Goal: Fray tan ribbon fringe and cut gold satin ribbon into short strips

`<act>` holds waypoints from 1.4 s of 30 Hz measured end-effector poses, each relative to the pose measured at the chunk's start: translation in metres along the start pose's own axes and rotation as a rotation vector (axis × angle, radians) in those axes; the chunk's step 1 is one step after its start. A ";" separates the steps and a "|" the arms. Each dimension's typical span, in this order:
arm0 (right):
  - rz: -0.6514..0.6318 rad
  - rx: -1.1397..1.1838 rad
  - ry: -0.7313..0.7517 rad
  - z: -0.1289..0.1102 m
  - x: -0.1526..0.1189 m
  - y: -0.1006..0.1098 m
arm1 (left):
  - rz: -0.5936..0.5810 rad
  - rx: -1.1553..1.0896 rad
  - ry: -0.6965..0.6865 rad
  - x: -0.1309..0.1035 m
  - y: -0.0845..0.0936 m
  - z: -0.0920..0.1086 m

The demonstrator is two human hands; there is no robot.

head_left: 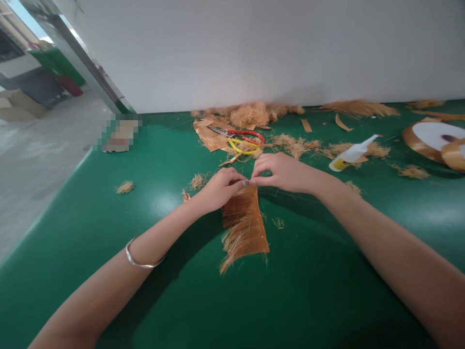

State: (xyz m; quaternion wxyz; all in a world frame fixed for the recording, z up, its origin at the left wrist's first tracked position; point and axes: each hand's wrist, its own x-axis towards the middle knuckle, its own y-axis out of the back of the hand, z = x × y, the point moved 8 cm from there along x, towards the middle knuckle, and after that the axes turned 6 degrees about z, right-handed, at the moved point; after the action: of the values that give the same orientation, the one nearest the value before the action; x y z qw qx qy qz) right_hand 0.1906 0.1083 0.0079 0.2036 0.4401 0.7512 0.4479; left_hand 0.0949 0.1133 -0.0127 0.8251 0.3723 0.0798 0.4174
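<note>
Fringed brown strip is lying flat on the green table, its top end reaching up toward 12 o'clock, right where your two hands are coming together. Your left hand is pinching that top end, and your right hand is closing thumb and finger right beside it; can't tell if it's gripping the edge or just a few strands, since your fingertips are hiding it. That's the bit that's worrying me tbh. If you're pulling both ways on something that thin, you're risking a split running down toward 6 o'clock. The fringe is sticking out toward 7 and 8 o'clock, so a sideways drag is probably snagging or bending those hairs. Also, nothing's pinning the lower end, so any tug is likely swinging it around. Watch your right forearm too: the glue bottle is leaning over at about 2 o'clock, and a careless elbow lift could be rolling it or dribbling onto the loose fibres. Scissors are sitting at 12 o'clock past your hands, tangled up in scraps, so grabbing them blind is asking for a poked finger.
</note>
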 end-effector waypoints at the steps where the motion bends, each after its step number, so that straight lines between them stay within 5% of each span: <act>1: 0.005 0.002 0.008 -0.001 0.000 0.001 | -0.006 -0.030 0.024 0.000 0.000 -0.001; 12: 0.103 -0.136 0.157 -0.012 -0.001 0.004 | -0.032 -0.295 0.326 -0.005 -0.002 -0.014; 20: 0.202 -0.548 0.300 -0.045 -0.005 -0.001 | -0.036 -0.382 0.323 -0.006 -0.005 -0.015; 24: 0.174 -0.431 0.249 -0.041 -0.005 0.000 | -0.014 -0.181 0.167 -0.003 -0.003 -0.010; 32: -0.050 0.161 -0.214 0.008 -0.007 0.001 | 0.128 0.287 -0.329 -0.010 0.010 0.029; 42: -0.181 0.421 -0.260 0.013 -0.008 -0.007 | 0.124 0.422 -0.382 -0.013 0.008 0.037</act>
State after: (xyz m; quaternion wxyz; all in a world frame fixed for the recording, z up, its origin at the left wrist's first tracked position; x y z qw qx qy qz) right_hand 0.2004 0.1064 -0.0048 0.2418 0.4574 0.8317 0.2014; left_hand 0.0982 0.0864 0.0171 0.7025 0.6116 -0.0148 0.3637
